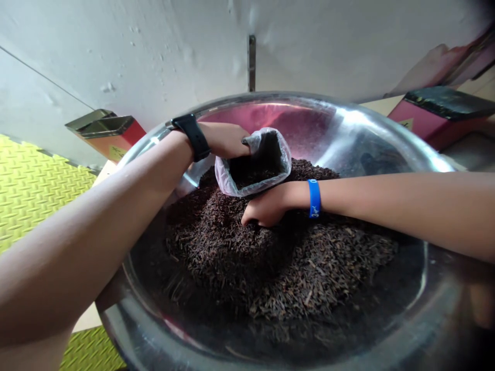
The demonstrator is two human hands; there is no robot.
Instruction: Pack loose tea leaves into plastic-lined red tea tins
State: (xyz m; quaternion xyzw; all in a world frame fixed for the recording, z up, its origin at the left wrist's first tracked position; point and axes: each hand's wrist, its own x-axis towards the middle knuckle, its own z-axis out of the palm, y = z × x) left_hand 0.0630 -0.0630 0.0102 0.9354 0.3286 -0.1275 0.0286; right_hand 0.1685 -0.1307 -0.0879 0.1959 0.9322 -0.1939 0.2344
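My left hand (226, 139), with a black watch on its wrist, grips the rim of a plastic-lined container (253, 189). The container is tilted with its mouth towards me, and dark leaves show inside it. Just below the mouth, my right hand (266, 206), wearing a blue wristband, is curled into a heap of dark dried tea leaves (309, 273). Its fingertips are partly buried among the leaves. The heap lies in a large shiny metal basin (406, 144), under both hands.
Behind the basin rises a pale wall (174, 51) with a metal strip (251, 62). An orange-red tin (112, 136) with an open top stands at the left, and a pink-red box (429, 118) with a dark top at the right. Yellow-green textured matting (31, 185) covers the floor.
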